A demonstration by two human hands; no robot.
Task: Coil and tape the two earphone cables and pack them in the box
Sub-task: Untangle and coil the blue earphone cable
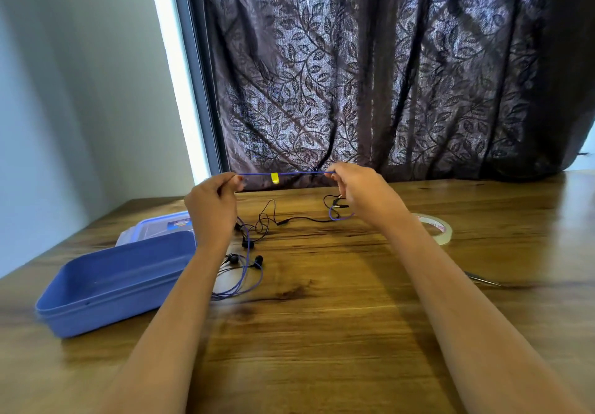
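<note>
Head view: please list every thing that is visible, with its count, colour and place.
box: one, blue, open, table left
lid: one, clear with blue rim, behind the box
blue cable: one, blue with yellow tag, stretched between the hands, rest on the table
black cable: one, black, table middle
tape: one roll, clear, table right
metal tool: one, grey, table right, mostly hidden
table: one, brown wood
curtain: one, dark, leaf pattern, behind the table
hands: two; left hand and right hand each pinch the blue cable

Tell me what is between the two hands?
In the head view, a straight stretch of blue cable runs from the left hand to the right hand, with a yellow tag on it.
</note>
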